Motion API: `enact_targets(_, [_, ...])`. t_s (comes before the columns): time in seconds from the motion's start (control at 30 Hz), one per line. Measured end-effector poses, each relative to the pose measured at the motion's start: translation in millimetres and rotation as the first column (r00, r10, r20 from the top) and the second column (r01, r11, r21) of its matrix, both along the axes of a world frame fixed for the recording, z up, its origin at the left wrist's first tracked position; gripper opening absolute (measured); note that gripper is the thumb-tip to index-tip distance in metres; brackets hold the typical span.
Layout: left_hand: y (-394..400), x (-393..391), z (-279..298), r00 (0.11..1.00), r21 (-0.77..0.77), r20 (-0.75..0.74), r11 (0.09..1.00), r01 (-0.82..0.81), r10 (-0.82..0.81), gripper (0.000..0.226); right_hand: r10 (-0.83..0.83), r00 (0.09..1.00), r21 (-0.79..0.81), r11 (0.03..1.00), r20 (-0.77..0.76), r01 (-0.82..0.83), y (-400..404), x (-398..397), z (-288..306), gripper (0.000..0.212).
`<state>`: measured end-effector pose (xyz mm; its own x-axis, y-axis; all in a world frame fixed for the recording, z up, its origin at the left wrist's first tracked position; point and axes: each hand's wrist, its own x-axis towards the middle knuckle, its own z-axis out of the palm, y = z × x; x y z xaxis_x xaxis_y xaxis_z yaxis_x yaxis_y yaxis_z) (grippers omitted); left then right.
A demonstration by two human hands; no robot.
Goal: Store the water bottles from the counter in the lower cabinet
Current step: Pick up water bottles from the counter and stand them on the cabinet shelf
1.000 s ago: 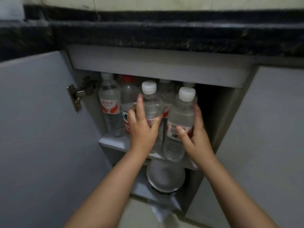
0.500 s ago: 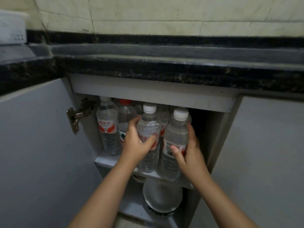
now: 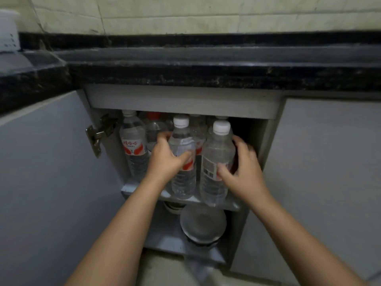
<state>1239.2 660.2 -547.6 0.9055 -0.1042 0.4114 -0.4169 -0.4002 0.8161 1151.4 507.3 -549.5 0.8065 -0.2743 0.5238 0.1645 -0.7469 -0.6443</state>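
Observation:
Two clear water bottles with white caps stand at the front of the lower cabinet's upper shelf (image 3: 232,205). My left hand (image 3: 166,159) grips the left front bottle (image 3: 182,162) round its middle. My right hand (image 3: 244,172) grips the right front bottle (image 3: 216,162), thumb on its label and fingers round its far side. Behind them stand several more bottles, one with a red and white label (image 3: 133,145) at the left and one with a red cap (image 3: 153,124). The back row is mostly hidden.
The cabinet door (image 3: 47,182) hangs open on the left, with a metal hinge (image 3: 97,137). A closed door (image 3: 329,172) is on the right. Below the shelf sit a round metal lid (image 3: 203,226) and bowls. The dark stone counter (image 3: 206,73) overhangs the cabinet.
Both hands have stayed on the two front bottles on the shelf. The camera has tilted up, showing more counter and wall.

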Motion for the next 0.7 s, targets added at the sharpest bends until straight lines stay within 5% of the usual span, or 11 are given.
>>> enact_targets(0.23, [-7.8, -13.7, 2.9, 0.998, 0.084, 0.001, 0.995, 0.056, -0.056, 0.058, 0.223, 0.942, 0.159, 0.969, -0.251, -0.187, -12.0, 1.4, 19.6, 0.086])
enact_targets(0.43, [-12.5, -7.2, 11.8, 1.0, 0.257, 0.008, 0.966, -0.02, 0.019, 0.044, 0.005, 0.999, 0.044, 0.999, -0.037, -0.003, 2.7, 6.5, 6.8, 0.078])
enact_targets(0.7, [-14.1, -12.3, 0.4, 0.997, 0.08, 0.08, 0.997, 0.012, -0.018, 0.049, -0.151, 0.985, -0.027, 0.988, 0.079, 0.153, 27.5, 16.2, -1.9, 0.076])
